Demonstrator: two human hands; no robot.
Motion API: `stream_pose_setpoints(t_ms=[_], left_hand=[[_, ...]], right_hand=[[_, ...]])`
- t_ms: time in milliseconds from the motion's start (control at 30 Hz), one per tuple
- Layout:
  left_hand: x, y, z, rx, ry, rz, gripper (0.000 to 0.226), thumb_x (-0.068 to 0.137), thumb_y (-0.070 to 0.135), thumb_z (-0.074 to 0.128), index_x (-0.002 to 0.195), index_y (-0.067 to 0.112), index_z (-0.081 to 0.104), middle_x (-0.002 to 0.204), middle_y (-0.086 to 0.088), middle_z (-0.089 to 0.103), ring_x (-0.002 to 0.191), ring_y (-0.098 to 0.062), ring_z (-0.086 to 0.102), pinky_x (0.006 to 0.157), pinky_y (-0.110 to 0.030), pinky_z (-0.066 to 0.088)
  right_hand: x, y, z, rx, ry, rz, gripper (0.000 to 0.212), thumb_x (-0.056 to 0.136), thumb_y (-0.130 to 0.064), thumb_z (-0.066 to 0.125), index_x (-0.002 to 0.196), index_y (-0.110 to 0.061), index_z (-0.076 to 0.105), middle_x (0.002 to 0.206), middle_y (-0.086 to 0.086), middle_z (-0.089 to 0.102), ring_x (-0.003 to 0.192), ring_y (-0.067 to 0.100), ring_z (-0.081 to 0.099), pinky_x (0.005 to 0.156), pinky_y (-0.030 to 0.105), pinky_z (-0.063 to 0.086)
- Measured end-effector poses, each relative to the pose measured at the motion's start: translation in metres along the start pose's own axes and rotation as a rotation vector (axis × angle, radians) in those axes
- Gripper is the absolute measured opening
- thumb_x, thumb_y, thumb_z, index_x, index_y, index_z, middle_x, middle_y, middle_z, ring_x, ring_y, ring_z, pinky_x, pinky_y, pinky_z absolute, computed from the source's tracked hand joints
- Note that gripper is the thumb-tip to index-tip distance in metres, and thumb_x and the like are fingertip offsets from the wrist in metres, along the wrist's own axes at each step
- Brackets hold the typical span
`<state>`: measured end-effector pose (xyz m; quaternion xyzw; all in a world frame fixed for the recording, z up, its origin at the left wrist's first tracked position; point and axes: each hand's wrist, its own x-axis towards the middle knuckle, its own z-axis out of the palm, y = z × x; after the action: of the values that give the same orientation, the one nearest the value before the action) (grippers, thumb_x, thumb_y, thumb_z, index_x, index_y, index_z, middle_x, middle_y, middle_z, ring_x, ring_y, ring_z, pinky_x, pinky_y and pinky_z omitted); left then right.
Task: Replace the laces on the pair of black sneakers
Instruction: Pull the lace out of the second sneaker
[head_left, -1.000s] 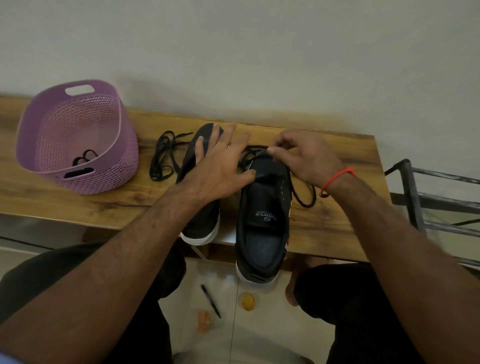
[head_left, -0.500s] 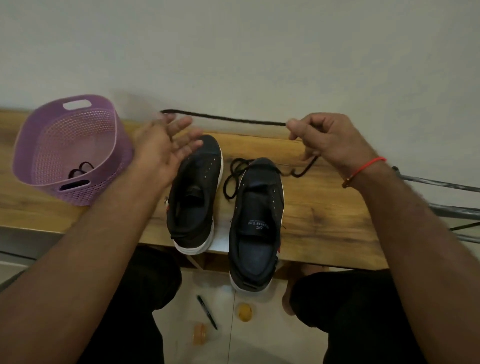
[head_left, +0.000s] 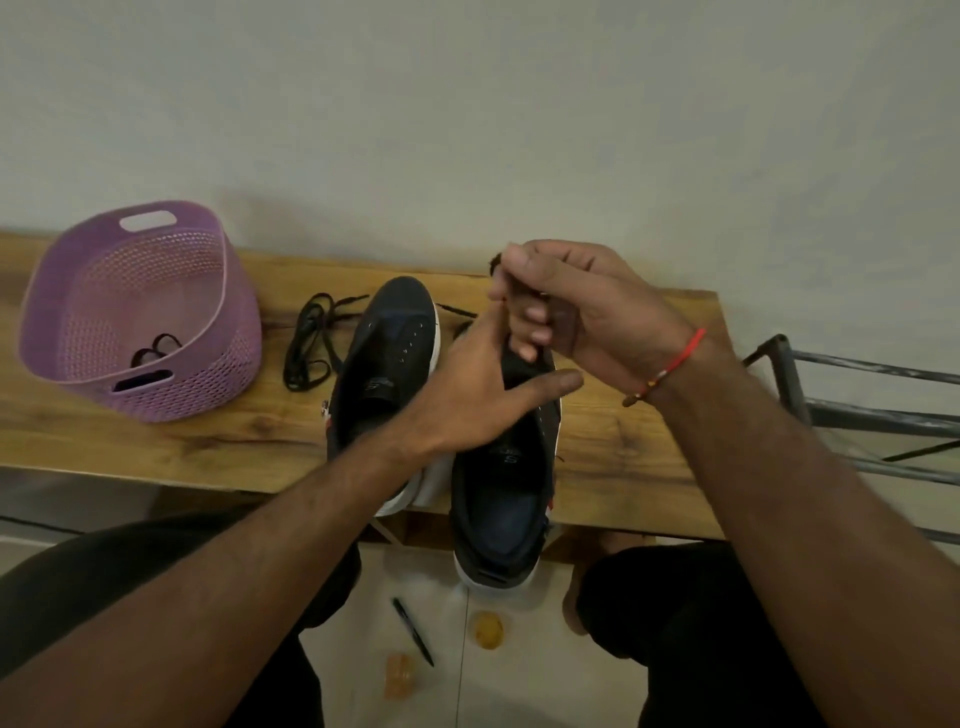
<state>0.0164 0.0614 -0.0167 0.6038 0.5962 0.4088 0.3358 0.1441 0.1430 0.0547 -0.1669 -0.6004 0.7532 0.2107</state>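
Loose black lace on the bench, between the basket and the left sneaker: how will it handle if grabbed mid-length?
The loose black lace lies in limp overlapping loops on the bench, so it is probably floppy and would drape from a pinch. It looks thin, likely very light. The tangled loops may lift together rather than as one strand.

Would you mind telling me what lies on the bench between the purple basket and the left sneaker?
In the head view, a loose black lace lies bundled on the wooden bench between the purple basket and the left sneaker.
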Motion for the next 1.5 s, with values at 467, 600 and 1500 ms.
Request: stream_pose_setpoints(t_ms=[467,600,1500], left_hand=[[0.01,0.01,-0.065,-0.402,0.181,-0.193,0.037,0.104,0.046,0.048,0.078,0.023,0.06,0.06,0.013,0.044,0.058,-0.009,0.043,0.06,-0.032,0.041],[0.014,0.018,-0.062,-0.607,0.296,-0.061,0.032,0.102,0.04,0.048,0.094,0.016,0.067,0.083,0.016,0.066,0.115,-0.016,0.061,0.089,-0.032,0.046],[0.012,0.005,-0.108,-0.122,0.712,-0.218,0.025,0.108,0.037,0.044,0.091,0.029,0.061,0.094,0.012,0.069,0.082,-0.002,0.066,0.077,-0.029,0.054]], right_hand=[[-0.002,0.0,-0.076,0.245,0.935,0.056,0.029,0.092,-0.017,0.064,0.066,-0.015,0.051,0.051,-0.001,0.038,0.049,0.016,0.044,0.062,0.033,0.056],[0.006,0.016,-0.042,-0.497,0.652,0.121,0.023,0.087,-0.012,0.069,0.106,-0.022,0.061,0.106,0.001,0.061,0.099,0.018,0.06,0.086,0.04,0.055],[-0.005,0.005,-0.032,-0.516,0.203,-0.119,0.022,0.1,-0.026,0.059,0.099,-0.01,0.073,0.061,-0.007,0.043,0.057,0.011,0.04,0.059,0.037,0.043]])
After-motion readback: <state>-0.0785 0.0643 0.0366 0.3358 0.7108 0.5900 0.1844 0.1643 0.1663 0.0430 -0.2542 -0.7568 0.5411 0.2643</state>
